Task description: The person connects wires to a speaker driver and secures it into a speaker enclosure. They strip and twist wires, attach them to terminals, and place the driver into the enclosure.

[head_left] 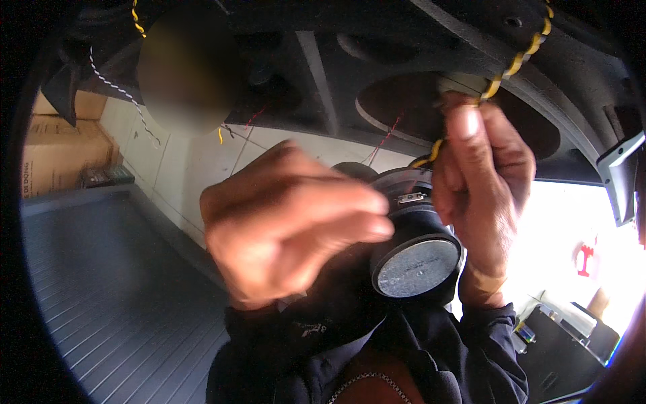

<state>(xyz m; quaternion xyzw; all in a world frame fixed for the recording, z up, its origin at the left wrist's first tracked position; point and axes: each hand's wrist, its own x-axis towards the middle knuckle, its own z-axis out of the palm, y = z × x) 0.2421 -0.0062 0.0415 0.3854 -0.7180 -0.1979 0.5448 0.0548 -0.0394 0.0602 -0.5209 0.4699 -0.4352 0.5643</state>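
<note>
My right hand (481,168) pinches a twisted yellow-and-black wire (518,60) that hangs from the dark panel overhead and runs down behind the fingers. Just below is a black round speaker with a silver back plate (416,268) and a small metal terminal (410,198). My left hand (289,222), smeared by motion, is curled closed, its thumb and forefinger beside that terminal; whatever it may hold is hidden.
Overhead is a black panel (316,81) with round openings and dangling wires (118,87). Cardboard boxes (64,155) stand at left above a grey ribbed tray (114,276). Below lies a pale tiled floor (161,161). A black case (558,350) sits at lower right.
</note>
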